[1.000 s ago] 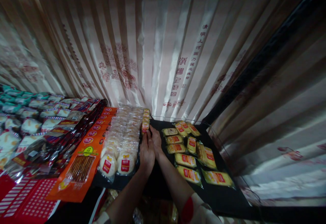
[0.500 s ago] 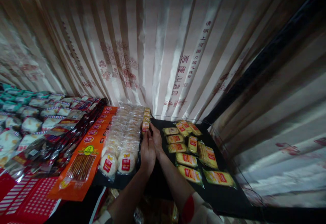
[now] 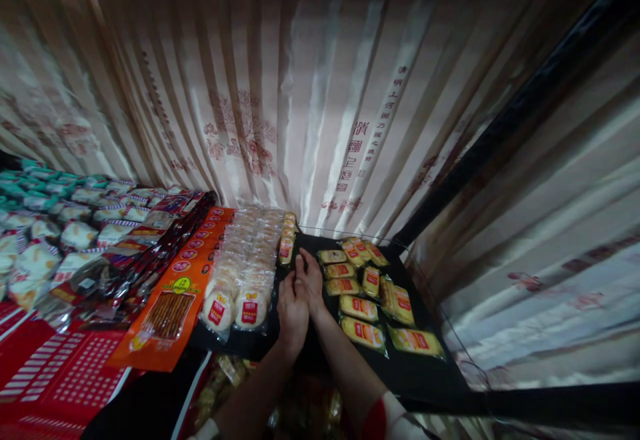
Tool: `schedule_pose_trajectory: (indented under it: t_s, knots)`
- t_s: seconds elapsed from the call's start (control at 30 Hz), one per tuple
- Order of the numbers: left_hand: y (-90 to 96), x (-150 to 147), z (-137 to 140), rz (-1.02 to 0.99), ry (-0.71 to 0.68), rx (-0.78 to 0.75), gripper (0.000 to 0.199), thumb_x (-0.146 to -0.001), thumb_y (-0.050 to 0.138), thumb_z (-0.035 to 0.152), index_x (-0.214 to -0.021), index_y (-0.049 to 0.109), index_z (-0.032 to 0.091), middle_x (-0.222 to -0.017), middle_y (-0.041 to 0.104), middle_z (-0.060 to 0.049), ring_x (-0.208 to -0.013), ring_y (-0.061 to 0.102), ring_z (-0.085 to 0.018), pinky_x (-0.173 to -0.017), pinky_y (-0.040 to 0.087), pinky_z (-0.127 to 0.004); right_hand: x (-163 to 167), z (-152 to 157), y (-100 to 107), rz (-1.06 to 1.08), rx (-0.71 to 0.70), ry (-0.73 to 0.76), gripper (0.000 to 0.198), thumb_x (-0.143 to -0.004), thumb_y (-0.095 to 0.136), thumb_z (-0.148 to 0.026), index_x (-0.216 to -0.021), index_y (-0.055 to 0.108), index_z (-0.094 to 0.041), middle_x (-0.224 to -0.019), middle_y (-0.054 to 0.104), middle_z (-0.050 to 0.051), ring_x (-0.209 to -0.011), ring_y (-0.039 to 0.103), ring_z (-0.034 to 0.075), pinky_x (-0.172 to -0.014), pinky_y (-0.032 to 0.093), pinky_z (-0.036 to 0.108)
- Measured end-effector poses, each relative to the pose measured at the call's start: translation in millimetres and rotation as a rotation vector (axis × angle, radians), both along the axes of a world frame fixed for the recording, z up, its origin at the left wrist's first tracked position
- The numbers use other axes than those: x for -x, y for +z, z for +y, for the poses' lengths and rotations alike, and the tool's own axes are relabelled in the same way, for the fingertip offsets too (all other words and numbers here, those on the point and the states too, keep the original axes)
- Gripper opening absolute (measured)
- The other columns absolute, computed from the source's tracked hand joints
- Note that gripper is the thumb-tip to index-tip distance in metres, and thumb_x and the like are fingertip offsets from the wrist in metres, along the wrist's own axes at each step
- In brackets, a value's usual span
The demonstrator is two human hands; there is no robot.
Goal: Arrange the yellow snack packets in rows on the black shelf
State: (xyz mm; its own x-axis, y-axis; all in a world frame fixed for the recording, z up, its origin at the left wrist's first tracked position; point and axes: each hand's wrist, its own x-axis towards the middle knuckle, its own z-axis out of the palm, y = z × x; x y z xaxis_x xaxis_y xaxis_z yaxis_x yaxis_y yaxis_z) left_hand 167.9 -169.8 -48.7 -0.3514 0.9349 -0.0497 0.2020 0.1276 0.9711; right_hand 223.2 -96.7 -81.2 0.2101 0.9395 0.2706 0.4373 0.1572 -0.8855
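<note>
My left hand (image 3: 293, 308) and my right hand (image 3: 312, 281) lie close together over the black tabletop (image 3: 420, 377), the right a little farther forward. The fingers of both are mostly stretched, and I see nothing held in either. Just past the fingertips is a short row of small yellow wrapped cakes (image 3: 287, 250), lying overlapped toward the curtain. On its left side run two columns of round white crackers in clear packs (image 3: 251, 310). More yellow wrapped cakes (image 3: 359, 308) lie spread out to the right of my hands.
Orange bags of brown sticks (image 3: 173, 313) overlap in a row at left, alongside dark red packets (image 3: 135, 253) and white bags (image 3: 79, 235). A red basket (image 3: 80, 370) stands at lower left. Packets fill a container (image 3: 215, 387) under my forearms. A printed curtain (image 3: 320, 93) hangs behind.
My hands have drawn back slightly from the front yellow cake of the short row, which now lies uncovered. The view has shifted slightly.
</note>
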Motion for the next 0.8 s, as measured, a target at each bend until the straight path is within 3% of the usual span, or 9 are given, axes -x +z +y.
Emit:
schedule_pose_trajectory:
  t_s: [0.17,0.27,0.47,0.63,0.8]
  knots:
    - [8.5,-1,-31,-0.007,-0.057,0.065,0.040,-0.085,0.031,0.030,-0.108,0.056,0.010,-0.114,0.060,-0.016,-0.107,0.055,-0.022,-0.096,0.039,-0.035,0,-31,5,0.041,0.026,-0.002,0.047,-0.082,0.041,-0.047,-0.109,0.060,-0.014,-0.114,0.062,0.012,-0.106,0.056,0.022,-0.096,0.040,0.039]
    - [11.8,3,-58,-0.001,-0.085,0.059,0.036,-0.084,0.031,0.030,-0.101,0.058,0.013,-0.108,0.062,-0.014,-0.104,0.056,-0.021,-0.095,0.040,-0.034,3,-63,10,0.142,0.052,0.004,0.045,-0.081,0.044,-0.048,-0.108,0.060,-0.015,-0.112,0.063,0.011,-0.098,0.060,0.021,-0.087,0.046,0.036]
    - [7.3,22,-146,-0.083,-0.205,0.066,0.038,-0.085,0.031,0.036,-0.101,0.059,0.015,-0.106,0.063,-0.012,-0.098,0.058,-0.020,-0.091,0.042,-0.033,14,-150,9,0.291,0.120,0.085,0.044,-0.083,0.043,-0.046,-0.112,0.057,-0.016,-0.092,0.069,0.009,-0.069,0.064,0.015,-0.060,0.051,0.026]
    - [-19.4,57,-204,-0.134,-0.217,0.181,0.041,-0.083,0.038,0.039,-0.109,0.058,0.014,-0.121,0.057,-0.014,-0.115,0.051,-0.023,-0.101,0.035,-0.036,27,-215,-15,0.084,0.228,0.268,0.033,-0.084,0.042,-0.038,-0.101,0.063,-0.021,-0.084,0.071,0.005,-0.075,0.065,0.016,-0.073,0.052,0.028]
    - [-54.7,106,-209,0.113,-0.107,0.397,0.037,-0.076,0.043,0.033,-0.102,0.061,0.014,-0.110,0.062,-0.013,-0.107,0.054,-0.025,-0.098,0.037,-0.037,47,-237,-33,-0.148,0.284,0.396,0.032,-0.082,0.041,-0.023,-0.101,0.066,-0.016,-0.104,0.068,0.010,-0.098,0.063,0.021,-0.091,0.046,0.036]
